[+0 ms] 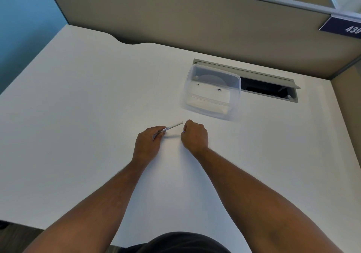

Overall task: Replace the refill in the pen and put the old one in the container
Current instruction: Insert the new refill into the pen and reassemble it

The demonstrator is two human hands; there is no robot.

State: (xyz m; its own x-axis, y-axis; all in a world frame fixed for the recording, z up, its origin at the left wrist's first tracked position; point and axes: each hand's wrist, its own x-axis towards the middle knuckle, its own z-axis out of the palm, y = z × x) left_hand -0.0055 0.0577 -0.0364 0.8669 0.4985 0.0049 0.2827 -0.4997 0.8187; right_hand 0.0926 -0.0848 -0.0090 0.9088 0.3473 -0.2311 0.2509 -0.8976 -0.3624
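My left hand (149,141) grips a white pen barrel (172,126) that points up and right toward my other hand. My right hand (194,134) is closed in a fist just right of the barrel's tip, with a small blue piece (183,131) showing at its fingers; what it holds is mostly hidden. Both hands rest low over the white desk (88,106). A clear plastic container (213,91) stands beyond the right hand, with flat white items inside it.
A grey cable hatch (269,88) is open in the desk right behind the container. A beige partition wall (195,24) bounds the desk at the back and right. The desk's left edge drops off toward a blue wall.
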